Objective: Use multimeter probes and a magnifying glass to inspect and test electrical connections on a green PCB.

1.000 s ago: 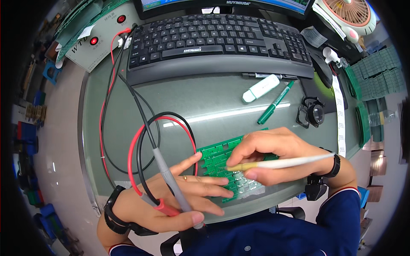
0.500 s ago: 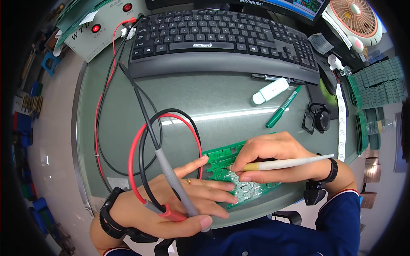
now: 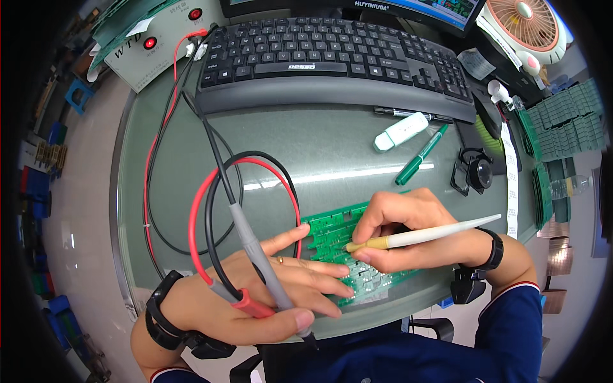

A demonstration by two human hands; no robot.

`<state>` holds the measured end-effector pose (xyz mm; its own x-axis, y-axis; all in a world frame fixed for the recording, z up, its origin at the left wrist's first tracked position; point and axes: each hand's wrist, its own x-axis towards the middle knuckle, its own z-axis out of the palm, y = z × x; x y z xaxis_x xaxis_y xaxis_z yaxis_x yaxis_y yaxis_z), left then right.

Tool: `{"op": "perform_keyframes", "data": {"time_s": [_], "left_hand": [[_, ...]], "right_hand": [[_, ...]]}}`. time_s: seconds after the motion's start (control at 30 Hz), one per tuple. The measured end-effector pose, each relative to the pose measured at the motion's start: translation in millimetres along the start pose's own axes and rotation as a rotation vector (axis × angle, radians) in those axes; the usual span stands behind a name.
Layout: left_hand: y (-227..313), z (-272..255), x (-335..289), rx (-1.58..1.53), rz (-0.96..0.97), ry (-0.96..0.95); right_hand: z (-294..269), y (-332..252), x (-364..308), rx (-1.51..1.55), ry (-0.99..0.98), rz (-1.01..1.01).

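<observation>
Left of the middle there's a loop of red and black round cable (image 3: 193,236), and it crowds the board side. Left hand (image 3: 260,292), lower left of centre: fingers splayed over the left end of a flat green circuit board (image 3: 332,242), thumb clamped on a long grey plastic probe (image 3: 277,287), red plastic probe (image 3: 254,305) alongside. Board's lower centre, long axis roughly left-right, tipped up at the right I think (hands cover loads). Right hand (image 3: 415,214) is nearer its middle, pinching the yellow sleeve of a tapered white-and-yellow pen-shaped tool (image 3: 434,233). Tip aims left at the board, can't tell if touching. Slim green plastic marker (image 3: 421,155), right of centre, isn't blocking anything.
</observation>
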<state>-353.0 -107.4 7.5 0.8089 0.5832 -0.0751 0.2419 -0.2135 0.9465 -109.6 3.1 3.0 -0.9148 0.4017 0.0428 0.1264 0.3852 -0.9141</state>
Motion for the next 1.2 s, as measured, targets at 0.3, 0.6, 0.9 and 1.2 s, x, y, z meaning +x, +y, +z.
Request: {"op": "perform_keyframes", "data": {"time_s": [0.3, 0.6, 0.9, 1.2], "left_hand": [[-0.7, 2.8, 1.0, -0.002, 0.002, -0.016], [-1.6, 3.3, 0.3, -0.017, -0.007, 0.027], [0.1, 3.7, 0.9, -0.039, -0.035, 0.046], [-0.2, 2.1, 1.4, -0.035, -0.037, 0.019]], "right_hand": [[-2.0, 0.3, -1.7, 0.017, -0.033, -0.013], [-4.3, 6.7, -0.1, 0.017, -0.072, -0.03], [-3.3, 9.4, 1.6, 0.087, -0.081, -0.134], [-0.1, 12.0, 1.0, 0.024, -0.027, -0.123]]}}
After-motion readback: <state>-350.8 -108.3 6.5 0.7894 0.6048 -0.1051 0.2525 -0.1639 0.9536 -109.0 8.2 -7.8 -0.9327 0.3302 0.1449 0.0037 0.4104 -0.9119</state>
